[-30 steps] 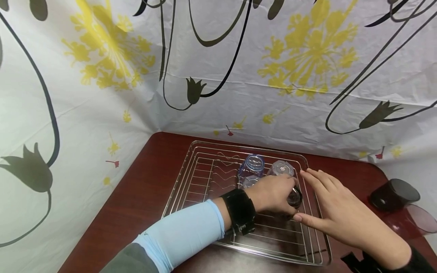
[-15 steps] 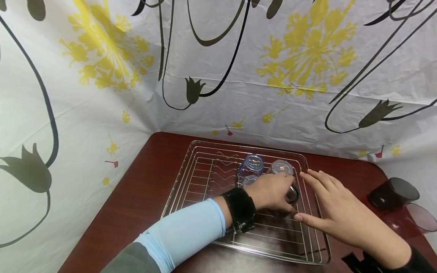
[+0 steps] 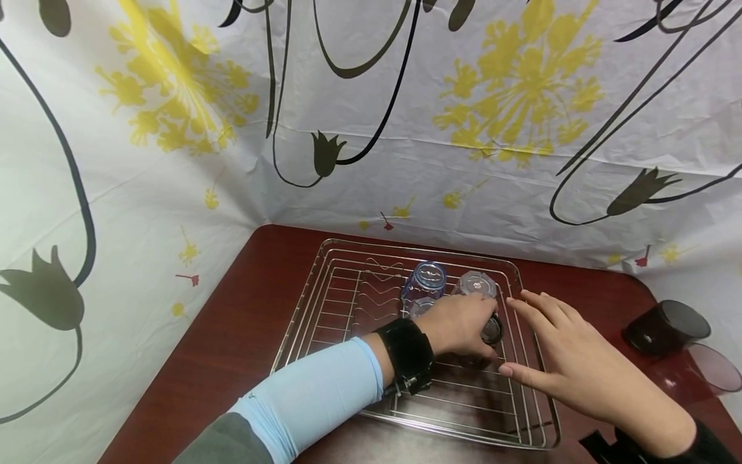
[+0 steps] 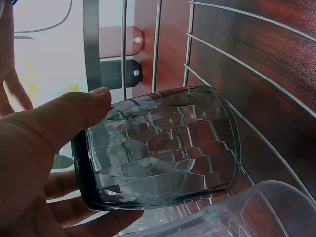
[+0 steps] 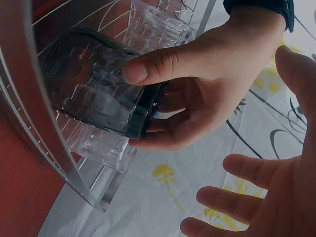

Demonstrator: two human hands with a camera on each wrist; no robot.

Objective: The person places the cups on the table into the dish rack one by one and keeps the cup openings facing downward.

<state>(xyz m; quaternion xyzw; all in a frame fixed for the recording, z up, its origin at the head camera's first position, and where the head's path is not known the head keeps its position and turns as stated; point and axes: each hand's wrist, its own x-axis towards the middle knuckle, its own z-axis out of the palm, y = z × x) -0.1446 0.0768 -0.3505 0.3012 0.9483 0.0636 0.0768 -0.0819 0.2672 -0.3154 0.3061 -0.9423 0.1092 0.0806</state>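
- One smoky grey faceted glass [image 4: 168,148], upside down with thick base uppermost, over the right part of the wire rack [image 3: 440,430]; rim close to the wires, cannot tell contact from a small gap.
- Gripped by the left hand [image 3: 458,323]: fingers [image 5: 168,140] curled about the base end, thumb pressed on the opposite side, opened only as wide as the glass.
- Compared with a second ago, shifted slightly left along with the left hand, away from the rack's right edge.
- Between the two thumbs, a narrow gap now; at the earlier moment, almost meeting in the head view.
- Near the rack's right edge, the right hand [image 3: 574,361]: fingers spread and nearly straight, thumb well apart, hold of nothing; nearly unchanged in pose since then.
- Behind the gripped glass in the rack, a clear glass [image 3: 475,283], upside down, in the same place as before.
- To the left, a blue glass [image 3: 426,280] and a smaller-looking clear tumbler [image 3: 422,306] in front, both upside down and likewise unmoved, the tumbler partly hidden by the left hand.
- Right of the rack on the dark red table [image 3: 220,322], a black glass [image 3: 661,328] and a red-tinted glass [image 3: 713,370], side by side, both upright, the latter partly beyond the right forearm.
- Around the table, white cloth [image 3: 377,187] with yellow and dark plant prints.
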